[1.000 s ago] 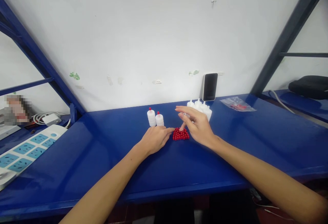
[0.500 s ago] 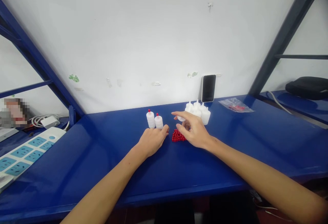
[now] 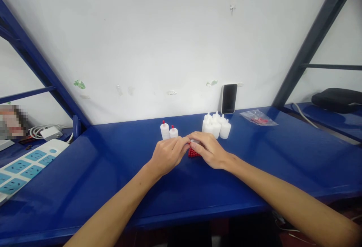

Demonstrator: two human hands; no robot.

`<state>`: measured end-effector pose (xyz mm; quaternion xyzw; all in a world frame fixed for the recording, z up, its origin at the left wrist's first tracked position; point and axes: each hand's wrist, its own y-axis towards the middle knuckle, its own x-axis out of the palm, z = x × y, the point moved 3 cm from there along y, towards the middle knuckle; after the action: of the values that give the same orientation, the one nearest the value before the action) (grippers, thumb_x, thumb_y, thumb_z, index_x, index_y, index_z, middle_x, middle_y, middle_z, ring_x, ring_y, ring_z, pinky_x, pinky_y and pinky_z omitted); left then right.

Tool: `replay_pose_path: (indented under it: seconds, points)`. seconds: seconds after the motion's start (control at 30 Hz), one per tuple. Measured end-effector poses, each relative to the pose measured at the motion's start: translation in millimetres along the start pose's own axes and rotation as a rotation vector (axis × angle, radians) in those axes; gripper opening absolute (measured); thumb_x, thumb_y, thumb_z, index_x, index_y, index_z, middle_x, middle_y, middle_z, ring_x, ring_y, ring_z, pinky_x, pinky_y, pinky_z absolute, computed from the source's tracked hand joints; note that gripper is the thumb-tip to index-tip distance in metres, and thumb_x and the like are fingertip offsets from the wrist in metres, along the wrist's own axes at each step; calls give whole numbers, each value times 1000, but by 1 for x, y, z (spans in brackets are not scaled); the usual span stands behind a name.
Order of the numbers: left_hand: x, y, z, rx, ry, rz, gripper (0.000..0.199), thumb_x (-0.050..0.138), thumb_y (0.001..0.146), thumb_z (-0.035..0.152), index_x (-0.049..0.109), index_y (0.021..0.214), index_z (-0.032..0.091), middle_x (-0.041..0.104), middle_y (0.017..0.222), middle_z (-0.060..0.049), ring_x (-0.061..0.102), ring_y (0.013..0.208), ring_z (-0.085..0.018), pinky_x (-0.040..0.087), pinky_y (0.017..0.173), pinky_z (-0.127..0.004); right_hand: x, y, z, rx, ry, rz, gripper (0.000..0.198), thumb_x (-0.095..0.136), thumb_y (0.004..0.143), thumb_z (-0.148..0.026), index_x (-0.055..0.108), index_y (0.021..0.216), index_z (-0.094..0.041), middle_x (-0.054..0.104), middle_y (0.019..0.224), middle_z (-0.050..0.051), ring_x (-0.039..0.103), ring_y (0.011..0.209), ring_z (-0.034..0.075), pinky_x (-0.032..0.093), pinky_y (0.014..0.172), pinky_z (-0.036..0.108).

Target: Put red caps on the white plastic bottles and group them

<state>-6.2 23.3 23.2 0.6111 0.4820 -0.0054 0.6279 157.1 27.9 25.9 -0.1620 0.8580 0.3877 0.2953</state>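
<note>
My left hand (image 3: 169, 152) is closed in a pinch, with a bit of red cap (image 3: 189, 143) showing at its fingertips. My right hand (image 3: 209, 149) meets it, fingers curled around a small white squeeze bottle (image 3: 194, 140) that is mostly hidden. Cap and bottle tip come together between the two hands; whether they touch is hard to see. Just below lies a cluster of small red caps (image 3: 194, 153), partly covered by my right hand. Two white bottles with red caps (image 3: 164, 131) stand behind my left hand. Several uncapped white bottles (image 3: 212, 128) stand behind my right hand.
A phone-like device (image 3: 229, 98) leans on the wall at the back of the blue table (image 3: 113, 186). Right of it lies a clear plastic bag (image 3: 258, 118) with red pieces inside. A power strip (image 3: 31, 166) lies at the left, below a blue rack post (image 3: 45, 62).
My right hand has moved left and closed, bringing the white bottle from near the bottle group to my left fingertips. My left hand has shifted slightly, still pinching. The camera view has moved a little.
</note>
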Motion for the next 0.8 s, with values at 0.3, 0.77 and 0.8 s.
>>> replay_pose_path:
  seconds: [0.3, 0.77, 0.8]
  points:
    - [-1, 2, 3, -5, 25, 17, 20, 43, 98, 22, 62, 93, 16, 64, 64, -1, 59, 55, -10, 44, 56, -20, 0, 0, 0, 87, 125, -25, 39, 42, 98, -45, 58, 76, -17, 56, 65, -2, 48, 58, 12, 35, 57, 25]
    - [1, 0, 5, 45, -75, -13, 17, 45, 98, 21, 59, 103, 15, 67, 70, -1, 62, 58, -12, 44, 56, -21, 2, 0, -3, 230, 361, -190, 33, 46, 94, -37, 67, 80, -15, 53, 65, -1, 48, 61, 12, 39, 58, 25]
    - [1, 0, 4, 45, -91, -22, 17, 47, 98, 25, 59, 105, 15, 67, 71, -1, 62, 58, -12, 44, 57, -21, 3, 0, -2, 238, 371, -180, 33, 45, 94, -36, 66, 80, -15, 52, 64, -1, 47, 60, 12, 38, 58, 25]
